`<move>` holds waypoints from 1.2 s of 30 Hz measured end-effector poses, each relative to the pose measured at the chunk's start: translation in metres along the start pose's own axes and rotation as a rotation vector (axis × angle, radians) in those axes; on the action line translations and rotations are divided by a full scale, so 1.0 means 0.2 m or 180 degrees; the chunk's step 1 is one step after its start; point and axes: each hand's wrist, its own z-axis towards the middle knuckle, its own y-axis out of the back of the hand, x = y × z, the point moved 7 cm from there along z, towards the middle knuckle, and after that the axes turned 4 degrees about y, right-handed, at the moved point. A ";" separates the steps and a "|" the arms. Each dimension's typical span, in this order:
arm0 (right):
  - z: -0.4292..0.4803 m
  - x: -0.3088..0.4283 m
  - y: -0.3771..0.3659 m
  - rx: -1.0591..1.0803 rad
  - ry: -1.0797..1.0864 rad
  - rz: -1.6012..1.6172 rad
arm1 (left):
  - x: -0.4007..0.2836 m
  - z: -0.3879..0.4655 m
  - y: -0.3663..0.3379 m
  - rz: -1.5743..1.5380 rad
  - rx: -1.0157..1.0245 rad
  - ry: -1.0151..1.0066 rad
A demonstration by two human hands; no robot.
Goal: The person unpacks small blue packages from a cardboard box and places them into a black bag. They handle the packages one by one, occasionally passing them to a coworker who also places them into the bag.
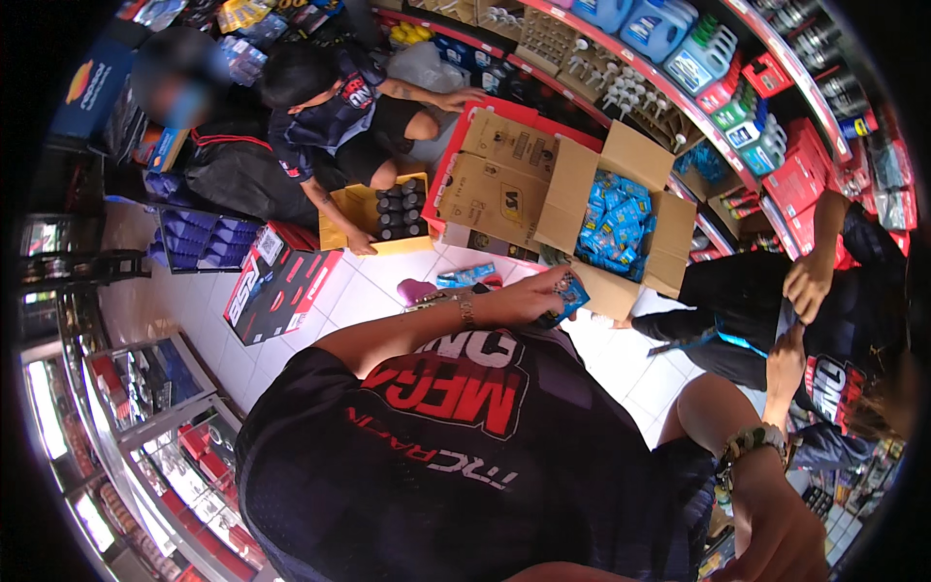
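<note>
My left hand [534,295], with a metal-banded watch or bracelet at the wrist, comes in across my chest. It grips a small blue printed packet [571,300]. Just past it stands an open cardboard carton [668,236], its flaps spread, holding many similar blue packets [617,218]. My right hand [782,535], below a beaded bracelet, hangs low at the lower right, apart from the carton. Its fingertips are hidden or cut off, so any grip is unclear.
A crouching co-worker [327,116] touches a yellow box [342,218] of dark bottles and a red box [465,145]. Another co-worker [807,291] stands close at right. A black-and-red carton [276,291] and blue packaging [465,275] lie on the tiled floor. Shelves [698,131] hold jugs.
</note>
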 end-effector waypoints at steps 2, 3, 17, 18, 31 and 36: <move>0.02 0.02 -0.02 0.0110 0.0151 0.0109 | -0.01 -0.01 -0.03 0.0380 0.0203 -0.0018; 0.02 0.03 -0.03 0.0212 0.0259 -0.0529 | 0.00 -0.01 -0.03 0.0594 0.0292 0.0071; 0.03 -0.06 -0.08 0.0578 -0.0752 0.1216 | 0.06 -0.07 0.04 0.0436 0.0218 0.0064; 0.04 -0.07 -0.07 0.0484 -0.0818 0.1250 | 0.05 -0.08 0.05 0.0420 0.0145 0.0043; 0.05 -0.09 -0.06 0.0565 -0.0925 0.1029 | 0.05 -0.04 0.09 0.0201 0.0071 -0.0099; 0.06 -0.02 -0.10 0.0839 0.0214 -0.0216 | -0.04 -0.07 0.09 -0.0165 -0.0010 -0.0299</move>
